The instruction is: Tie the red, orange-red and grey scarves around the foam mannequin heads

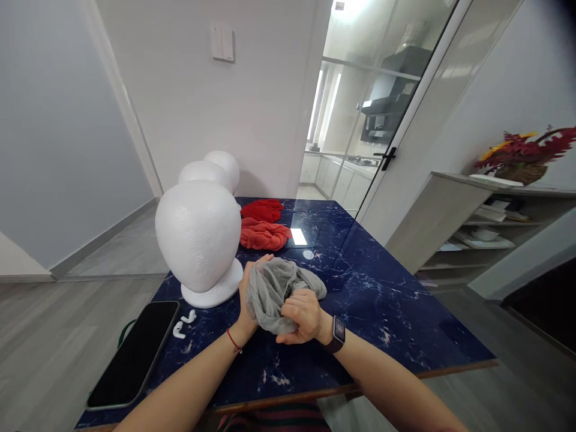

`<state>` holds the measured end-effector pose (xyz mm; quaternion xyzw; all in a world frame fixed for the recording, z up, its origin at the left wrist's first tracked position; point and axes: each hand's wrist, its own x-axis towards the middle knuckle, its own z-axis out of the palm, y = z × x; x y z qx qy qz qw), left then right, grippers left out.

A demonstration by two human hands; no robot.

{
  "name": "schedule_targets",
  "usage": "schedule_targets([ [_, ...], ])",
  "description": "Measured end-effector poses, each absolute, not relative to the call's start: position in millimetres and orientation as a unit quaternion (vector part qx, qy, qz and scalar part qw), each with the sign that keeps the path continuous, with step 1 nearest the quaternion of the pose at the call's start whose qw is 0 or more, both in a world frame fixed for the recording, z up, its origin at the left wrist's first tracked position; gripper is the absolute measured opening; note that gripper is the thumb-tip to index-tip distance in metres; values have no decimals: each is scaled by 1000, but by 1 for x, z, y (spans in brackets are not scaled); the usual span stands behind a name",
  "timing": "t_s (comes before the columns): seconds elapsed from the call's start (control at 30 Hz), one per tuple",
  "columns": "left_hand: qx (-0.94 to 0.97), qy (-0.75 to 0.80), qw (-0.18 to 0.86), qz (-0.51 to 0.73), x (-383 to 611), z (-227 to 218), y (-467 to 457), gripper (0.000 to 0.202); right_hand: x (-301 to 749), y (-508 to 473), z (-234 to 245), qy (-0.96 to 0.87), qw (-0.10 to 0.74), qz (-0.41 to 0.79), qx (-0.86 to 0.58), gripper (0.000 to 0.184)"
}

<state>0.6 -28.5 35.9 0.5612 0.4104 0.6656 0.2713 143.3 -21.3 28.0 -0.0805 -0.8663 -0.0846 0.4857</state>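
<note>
Cloth (272, 294), one sheer grey piece, is bunched between both hands above the middle of the table (391, 300). Right hand (302, 315) has its fingers curled tightly on a gathered fold; left hand (246, 300) supports the cloth's left side, its fingers partly hidden, so I cannot tell how far they close. Two red cloths (265, 235) lie toward the far edge, beside three white foam heads (198, 237) along the left edge. Two earbuds (179, 330) and one phone (137, 354) lie by the near left corner. One basket (524, 174) holds flowers (508, 147).
</note>
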Motion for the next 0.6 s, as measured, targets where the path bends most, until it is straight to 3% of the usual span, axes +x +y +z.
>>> schedule_targets([
  [0.13, 558, 374, 282, 685, 3, 30, -33, 32, 143, -18, 28, -908, 374, -24, -188, 32],
  [0.2, 577, 409, 231, 668, -1, 26, -34, 25, 146, -12, 27, -928, 305, -6, -215, 20],
  [0.27, 601, 437, 169, 648, -6, 25, -36, 19, 153, -4, 26, -928, 301, -6, -219, 16],
  [0.4, 710, 427, 86, 553, -6, 29, -35, 28, 175, 15, 29, -818, 478, 42, -317, 12],
  [0.5, 776, 481, 92, 396, 1, 29, -31, 41, 193, 28, 36, -653, 627, 75, -420, 9],
  [0.6, 809, 520, 102, 256, 6, 25, -26, 25, 210, 39, 40, -523, 723, 91, -442, 7],
])
